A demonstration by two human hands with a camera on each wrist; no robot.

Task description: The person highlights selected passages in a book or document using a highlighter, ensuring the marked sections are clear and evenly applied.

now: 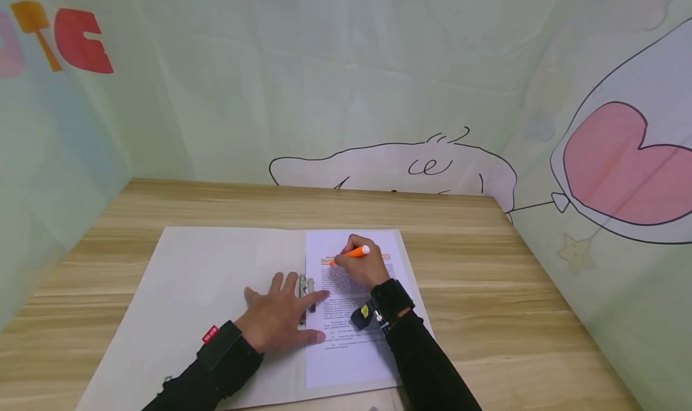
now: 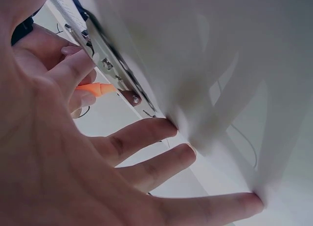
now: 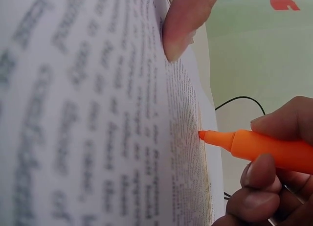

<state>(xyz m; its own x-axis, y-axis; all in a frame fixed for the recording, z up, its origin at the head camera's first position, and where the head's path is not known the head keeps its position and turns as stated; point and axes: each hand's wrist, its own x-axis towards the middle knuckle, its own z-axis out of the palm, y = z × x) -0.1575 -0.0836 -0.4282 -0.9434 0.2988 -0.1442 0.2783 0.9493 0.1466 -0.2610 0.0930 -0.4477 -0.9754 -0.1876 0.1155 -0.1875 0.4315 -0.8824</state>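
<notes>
An orange highlighter point(image 1: 358, 252) is pinched in my right hand point(image 1: 366, 270), over the upper part of a printed sheet point(image 1: 346, 363). In the right wrist view the highlighter's tip point(image 3: 202, 135) meets the page among the lines of text. Orange marking point(image 1: 386, 257) shows on the top lines. The sheet lies on the right side of an opened white folder point(image 1: 216, 267) with a metal clip point(image 1: 303, 285) at its spine. My left hand point(image 1: 278, 315) is spread flat across the spine, fingers straight; some fingertips touch the folder cover and others the sheet's left edge.
A wooden table point(image 1: 459, 249) lies under the folder. Printed fabric walls point(image 1: 351, 68) rise behind it and on both sides. Each wrist wears a black band, and a small dark device point(image 1: 362, 316) hangs by the right wrist above the sheet.
</notes>
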